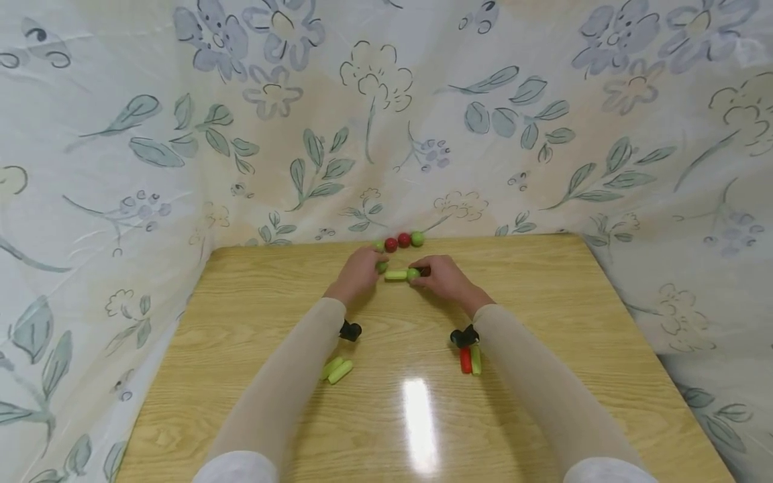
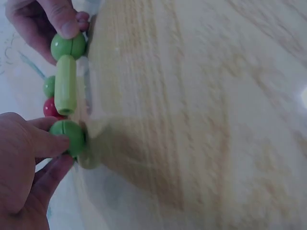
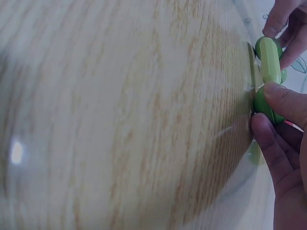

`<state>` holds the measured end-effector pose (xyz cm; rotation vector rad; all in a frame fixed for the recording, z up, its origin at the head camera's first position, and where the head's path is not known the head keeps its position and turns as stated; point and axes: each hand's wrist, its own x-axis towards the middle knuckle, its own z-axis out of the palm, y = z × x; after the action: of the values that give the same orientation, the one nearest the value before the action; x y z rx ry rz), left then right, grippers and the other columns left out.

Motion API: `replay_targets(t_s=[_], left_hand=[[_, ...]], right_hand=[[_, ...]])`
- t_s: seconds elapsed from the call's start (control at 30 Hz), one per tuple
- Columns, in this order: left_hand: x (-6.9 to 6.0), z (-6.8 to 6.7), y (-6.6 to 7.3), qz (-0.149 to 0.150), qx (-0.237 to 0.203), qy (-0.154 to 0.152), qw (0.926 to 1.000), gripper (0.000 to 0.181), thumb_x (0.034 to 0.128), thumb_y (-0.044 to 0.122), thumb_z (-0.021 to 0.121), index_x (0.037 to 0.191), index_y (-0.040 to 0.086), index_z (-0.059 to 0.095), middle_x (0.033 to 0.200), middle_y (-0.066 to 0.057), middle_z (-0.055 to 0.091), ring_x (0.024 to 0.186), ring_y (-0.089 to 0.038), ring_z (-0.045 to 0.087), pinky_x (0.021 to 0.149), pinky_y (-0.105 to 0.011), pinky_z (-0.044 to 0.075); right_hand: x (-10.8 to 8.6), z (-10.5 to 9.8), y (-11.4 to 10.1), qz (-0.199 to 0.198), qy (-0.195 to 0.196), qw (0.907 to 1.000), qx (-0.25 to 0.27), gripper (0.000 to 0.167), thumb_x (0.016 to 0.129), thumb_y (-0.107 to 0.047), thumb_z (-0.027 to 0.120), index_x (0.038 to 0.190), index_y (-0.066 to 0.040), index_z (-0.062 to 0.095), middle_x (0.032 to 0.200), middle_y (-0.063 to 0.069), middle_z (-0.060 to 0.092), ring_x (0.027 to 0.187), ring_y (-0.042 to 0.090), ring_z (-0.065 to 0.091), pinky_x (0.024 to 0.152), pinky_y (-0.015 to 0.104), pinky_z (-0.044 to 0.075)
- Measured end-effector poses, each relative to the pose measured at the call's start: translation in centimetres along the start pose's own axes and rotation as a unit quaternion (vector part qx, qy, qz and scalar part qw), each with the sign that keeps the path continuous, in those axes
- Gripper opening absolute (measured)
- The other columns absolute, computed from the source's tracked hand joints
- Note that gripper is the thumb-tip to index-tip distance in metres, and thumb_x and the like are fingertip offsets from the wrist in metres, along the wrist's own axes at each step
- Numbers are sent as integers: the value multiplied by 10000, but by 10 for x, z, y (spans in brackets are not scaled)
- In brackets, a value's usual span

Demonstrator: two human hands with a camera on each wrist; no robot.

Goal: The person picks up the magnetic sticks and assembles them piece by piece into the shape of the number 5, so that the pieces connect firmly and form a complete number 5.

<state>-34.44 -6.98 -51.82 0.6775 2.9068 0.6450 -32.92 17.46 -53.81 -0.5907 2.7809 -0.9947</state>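
Observation:
My left hand (image 1: 360,274) pinches a green ball (image 2: 67,137) between thumb and fingers, near the table's back edge. Facing it, my right hand (image 1: 445,278) holds a second green ball (image 1: 413,274). A light green rod (image 2: 65,85) reaches from the right hand's ball toward the left one. In the left wrist view a small gap shows between the rod's free end and the left ball. From the right wrist side the rod (image 3: 270,60) overlaps the left ball, so contact cannot be judged there. A dark reddish bit (image 1: 425,271) shows by my right fingers, mostly hidden.
Behind the hands, two red balls (image 1: 404,239) and a green ball (image 1: 417,239) line the back edge, with another green ball (image 1: 378,245) partly covered. Two light green rods (image 1: 341,371) lie by my left forearm. A red rod (image 1: 466,360) and green rod (image 1: 476,359) lie by my right.

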Motion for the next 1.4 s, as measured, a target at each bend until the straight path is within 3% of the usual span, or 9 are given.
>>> replay_targets(t_s=[0.27, 0.43, 0.8, 1.07, 1.2, 1.4], left_hand=[[-10, -2, -10, -106, -344, 80, 9993, 354, 1073, 88, 669, 1423, 54, 705, 1460, -128, 644, 1407, -332, 545, 1224, -472, 387], [-13, -4, -18, -208, -522, 98, 9984, 339, 1050, 106, 700, 1380, 30, 725, 1360, -117, 683, 1302, -307, 608, 1161, -470, 458], [-14, 1, -20, 191, -669, -18, 9976, 315, 986, 120, 763, 1293, 53, 782, 1180, -73, 714, 1060, -233, 633, 993, -417, 537], [-15, 6, -24, 344, -931, 130, 9950, 318, 976, 111, 779, 1288, 50, 782, 1161, -80, 721, 1041, -235, 652, 974, -416, 553], [-19, 14, -34, 64, -1763, 205, 9841, 345, 1001, 144, 790, 1341, 85, 772, 1232, -54, 734, 1091, -221, 667, 1004, -409, 556], [-25, 23, -46, -409, -3037, 341, 9513, 364, 1012, 199, 811, 1368, 136, 768, 1367, -36, 727, 1254, -233, 649, 1112, -440, 502]], right_hand=[[1, 0, 3, -20, 3, 10000, -97, 416, 988, -197, 839, 1360, -33, 750, 1221, 95, 761, 1054, 215, 700, 950, 405, 584], [2, 0, 4, 11, 8, 9999, -163, 424, 987, -186, 840, 1369, -28, 744, 1209, 107, 759, 1053, 231, 701, 946, 413, 586], [3, 0, 4, 55, 47, 9998, -197, 419, 993, -180, 832, 1375, -34, 743, 1188, 108, 758, 1039, 241, 695, 937, 412, 584], [3, 2, 3, 53, 63, 9998, -195, 415, 994, -168, 828, 1374, -26, 741, 1193, 109, 752, 1044, 243, 685, 947, 415, 578], [3, 2, 3, 56, 51, 9998, -174, 420, 996, -170, 826, 1381, -26, 737, 1197, 109, 750, 1048, 245, 685, 952, 417, 577], [4, 1, 4, 80, 77, 9999, -73, 419, 996, -174, 826, 1382, -35, 739, 1195, 99, 747, 1035, 241, 678, 945, 418, 576]])
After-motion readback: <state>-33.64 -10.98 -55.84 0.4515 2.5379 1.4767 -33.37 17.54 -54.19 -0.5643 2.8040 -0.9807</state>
